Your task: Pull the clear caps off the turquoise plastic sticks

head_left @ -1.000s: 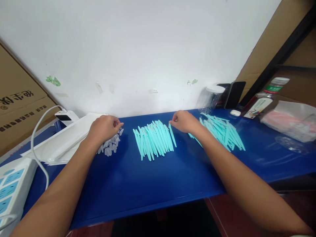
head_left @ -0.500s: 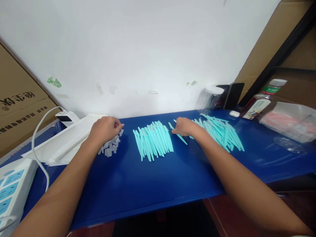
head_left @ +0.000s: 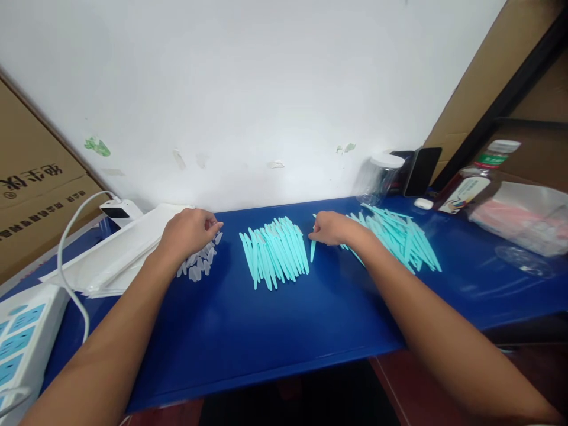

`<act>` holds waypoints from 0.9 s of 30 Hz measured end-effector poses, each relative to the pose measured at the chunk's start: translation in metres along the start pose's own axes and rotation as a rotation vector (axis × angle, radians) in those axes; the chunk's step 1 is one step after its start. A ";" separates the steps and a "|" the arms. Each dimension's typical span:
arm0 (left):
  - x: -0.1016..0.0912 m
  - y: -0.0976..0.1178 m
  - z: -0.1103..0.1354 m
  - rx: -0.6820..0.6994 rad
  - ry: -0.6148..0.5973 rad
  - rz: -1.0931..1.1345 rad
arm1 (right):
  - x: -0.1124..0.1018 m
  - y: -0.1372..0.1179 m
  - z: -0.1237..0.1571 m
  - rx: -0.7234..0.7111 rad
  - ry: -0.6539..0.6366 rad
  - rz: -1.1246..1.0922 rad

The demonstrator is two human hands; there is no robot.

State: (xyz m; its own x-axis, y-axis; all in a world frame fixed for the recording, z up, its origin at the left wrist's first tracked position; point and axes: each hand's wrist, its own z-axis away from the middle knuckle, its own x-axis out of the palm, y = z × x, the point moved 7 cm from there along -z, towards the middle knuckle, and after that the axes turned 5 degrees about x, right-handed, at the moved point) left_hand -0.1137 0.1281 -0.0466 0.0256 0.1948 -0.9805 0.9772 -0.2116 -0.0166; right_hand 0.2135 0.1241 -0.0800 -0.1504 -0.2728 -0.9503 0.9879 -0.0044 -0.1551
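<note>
My right hand (head_left: 327, 228) pinches one slim turquoise plastic stick (head_left: 313, 251), shaped like an eyebrow razor, and points it nearly upright in view. Just left of it, a neat row of the same sticks (head_left: 275, 251) lies side by side on the blue table (head_left: 284, 331). A looser pile of them (head_left: 402, 239) is beyond my right wrist. My left hand (head_left: 190, 229) is closed, fingertips together, above small translucent plastic pieces (head_left: 200, 261); anything between those fingertips is too small to make out.
White plastic bags (head_left: 119, 260), a white device (head_left: 120, 211) with a cable and a power strip (head_left: 20, 337) lie at left. At right are a clear jar (head_left: 379, 180), a phone (head_left: 421, 171), a bottle (head_left: 474, 177) and a pink-filled bag (head_left: 523, 216). A wall stands behind.
The stick in my right hand has turned from a slant to nearly upright, close to the row's right edge. My left hand has stayed in place.
</note>
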 end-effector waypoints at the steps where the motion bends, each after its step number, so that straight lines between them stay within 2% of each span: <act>1: 0.000 0.000 0.000 -0.001 -0.004 0.002 | 0.000 0.003 -0.001 0.016 -0.008 0.004; 6: -0.002 0.004 0.001 0.000 -0.009 -0.001 | -0.001 0.014 -0.002 0.105 -0.039 0.010; 12: 0.000 0.005 0.002 -0.011 -0.032 -0.004 | -0.006 0.004 0.005 0.117 0.102 0.139; 20: 0.003 0.001 0.000 0.002 -0.015 -0.019 | -0.004 0.002 0.000 0.084 0.160 0.107; 22: 0.003 0.000 0.000 -0.005 -0.018 -0.018 | -0.007 -0.001 0.002 0.046 0.147 0.042; 27: 0.004 0.001 0.000 -0.010 -0.036 -0.025 | -0.003 -0.026 0.015 -0.113 -0.013 -0.382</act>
State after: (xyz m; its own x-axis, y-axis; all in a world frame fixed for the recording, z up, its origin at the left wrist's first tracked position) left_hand -0.1131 0.1285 -0.0501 -0.0062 0.1647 -0.9863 0.9795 -0.1974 -0.0391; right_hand 0.1892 0.1105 -0.0690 -0.5050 -0.2845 -0.8149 0.8503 -0.0021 -0.5262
